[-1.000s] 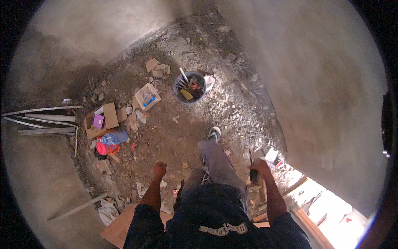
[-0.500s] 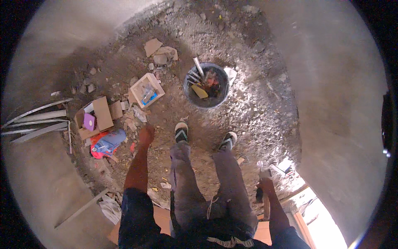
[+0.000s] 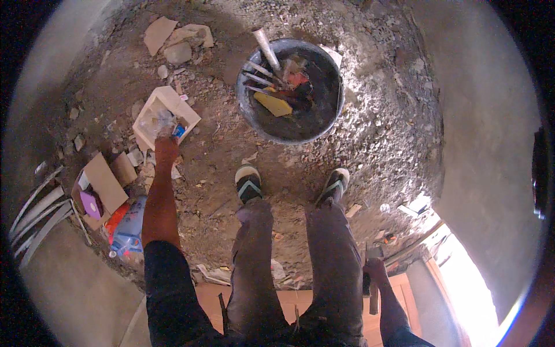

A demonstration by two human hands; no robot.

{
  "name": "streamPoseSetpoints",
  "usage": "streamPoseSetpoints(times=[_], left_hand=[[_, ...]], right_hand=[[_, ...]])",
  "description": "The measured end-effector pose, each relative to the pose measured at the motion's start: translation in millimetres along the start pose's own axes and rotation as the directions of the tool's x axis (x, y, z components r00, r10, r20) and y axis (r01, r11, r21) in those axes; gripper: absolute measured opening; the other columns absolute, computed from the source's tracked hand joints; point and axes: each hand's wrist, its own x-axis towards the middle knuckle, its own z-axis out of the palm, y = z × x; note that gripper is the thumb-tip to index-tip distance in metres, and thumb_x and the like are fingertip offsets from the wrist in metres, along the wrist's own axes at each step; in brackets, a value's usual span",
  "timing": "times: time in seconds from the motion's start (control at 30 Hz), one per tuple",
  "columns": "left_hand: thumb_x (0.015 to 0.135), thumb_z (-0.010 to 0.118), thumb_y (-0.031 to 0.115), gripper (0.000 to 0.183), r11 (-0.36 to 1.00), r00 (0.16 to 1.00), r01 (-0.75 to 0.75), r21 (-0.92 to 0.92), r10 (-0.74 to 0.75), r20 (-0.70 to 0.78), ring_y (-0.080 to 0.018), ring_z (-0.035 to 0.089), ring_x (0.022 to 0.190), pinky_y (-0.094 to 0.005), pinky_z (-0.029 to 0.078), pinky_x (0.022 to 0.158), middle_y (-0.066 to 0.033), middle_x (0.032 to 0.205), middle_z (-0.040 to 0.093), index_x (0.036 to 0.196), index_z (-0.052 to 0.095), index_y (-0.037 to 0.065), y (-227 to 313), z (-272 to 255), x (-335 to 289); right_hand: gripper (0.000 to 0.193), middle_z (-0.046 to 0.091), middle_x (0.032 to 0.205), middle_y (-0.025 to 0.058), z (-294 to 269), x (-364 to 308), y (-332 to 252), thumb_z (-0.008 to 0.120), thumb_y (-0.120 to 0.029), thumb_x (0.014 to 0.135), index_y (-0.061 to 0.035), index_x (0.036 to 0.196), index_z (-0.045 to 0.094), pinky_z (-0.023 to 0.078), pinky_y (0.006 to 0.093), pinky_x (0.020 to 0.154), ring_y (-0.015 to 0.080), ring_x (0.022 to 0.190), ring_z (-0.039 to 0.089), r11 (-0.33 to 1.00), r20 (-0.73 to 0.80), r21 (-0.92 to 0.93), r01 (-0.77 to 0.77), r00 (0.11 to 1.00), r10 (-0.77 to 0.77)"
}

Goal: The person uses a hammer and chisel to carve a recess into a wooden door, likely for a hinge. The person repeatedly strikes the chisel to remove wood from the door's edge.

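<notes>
My left hand [image 3: 166,149] reaches down to the near edge of a small pale wooden box [image 3: 188,117]. Inside the box lie crumpled clear plastic [image 3: 157,122] and a blue packet [image 3: 179,130], right by my fingers. The fingertips are too small and covered to show whether they grip anything. Low on the right, my right hand [image 3: 376,269] is closed round a hand tool [image 3: 374,302] with a wooden handle and a flat grey end. A black handle-like piece [image 3: 366,284] shows beside it; whether it belongs to the same tool I cannot tell.
A dark round tub [image 3: 254,124] holding a pipe, metal strips and a yellow piece stands ahead of my feet. Left are an open carton [image 3: 110,191], a blue bottle [image 3: 128,234] and long strips [image 3: 43,225]. Rubble covers the ground between concrete walls [image 3: 485,115]; cardboard [image 3: 211,298] lies below me.
My left hand has moved forward from above the ground to the wooden box. The view has shifted forward and closer to the ground. My right hand still holds the tool at my side.
</notes>
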Motion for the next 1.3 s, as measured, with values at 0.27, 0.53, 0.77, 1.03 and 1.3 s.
streamPoseSetpoints(times=[0.27, 0.53, 0.77, 1.03, 1.3], left_hand=[[0.097, 0.063, 0.043, 0.070, 0.989, 0.912, -0.142, 0.048, 0.150, -0.383, -0.0465, 0.055, 0.127, -0.0559, 0.047, 0.104, -0.0308, 0.140, 0.054, 0.151, 0.042, 0.004, -115, 17, 38], [0.082, 0.076, 0.019, 0.052, 0.822, 0.988, -0.125, -0.556, 0.053, -0.143, -0.0355, 0.068, 0.090, -0.0462, 0.055, 0.083, -0.0223, 0.103, 0.067, 0.125, 0.058, -0.004, 49, -105, -111], [0.086, 0.080, 0.010, 0.048, 0.175, 0.906, 0.248, -0.953, 0.306, 0.292, -0.0179, 0.066, 0.083, -0.0348, 0.056, 0.063, -0.0095, 0.101, 0.066, 0.124, 0.051, 0.005, 188, -303, -316], [0.090, 0.075, 0.002, 0.050, 0.124, 0.651, 0.179, -0.976, 0.729, 0.211, -0.0163, 0.064, 0.087, -0.0327, 0.055, 0.073, -0.0050, 0.103, 0.063, 0.132, 0.049, 0.007, 380, -403, -513], [0.092, 0.072, 0.000, 0.043, 0.347, 0.312, 0.159, -0.924, 0.870, 0.381, -0.0178, 0.065, 0.087, -0.0336, 0.055, 0.077, -0.0056, 0.102, 0.062, 0.128, 0.049, 0.008, 562, -359, -752]], right_hand=[[0.029, 0.068, 0.077, 0.0135, 26, 18, -70, 0.081, -0.027, 0.071, -0.0017, 0.078, 0.069, 0.051, 0.0465, 0.069, 0.0310, 0.074, 0.066, 0.966, 0.161, 0.210, -0.153, 0.980, 0.120], [0.031, 0.066, 0.079, 0.0158, 2, -68, -45, 0.083, -0.026, 0.070, -0.0015, 0.082, 0.070, 0.050, 0.0450, 0.073, 0.0347, 0.082, 0.066, 0.970, 0.035, -0.243, -0.014, 0.999, 0.023], [0.028, 0.068, 0.081, 0.0163, -6, -199, -105, 0.082, -0.020, 0.071, 0.0002, 0.086, 0.069, 0.052, 0.0432, 0.071, 0.0301, 0.077, 0.066, 0.961, -0.223, 0.254, -0.106, 0.961, 0.165], [0.025, 0.064, 0.078, 0.0135, -82, -353, -149, 0.073, -0.018, 0.076, 0.0001, 0.092, 0.068, 0.050, 0.0406, 0.071, 0.0226, 0.074, 0.061, 0.648, -0.573, 0.694, 0.314, 0.786, 0.232], [0.042, 0.069, 0.090, 0.0132, -92, -485, -28, 0.079, -0.024, 0.074, 0.0023, 0.104, 0.069, 0.053, 0.0376, 0.077, 0.0222, 0.082, 0.064, 0.383, -0.581, 0.808, 0.448, 0.713, 0.393]])
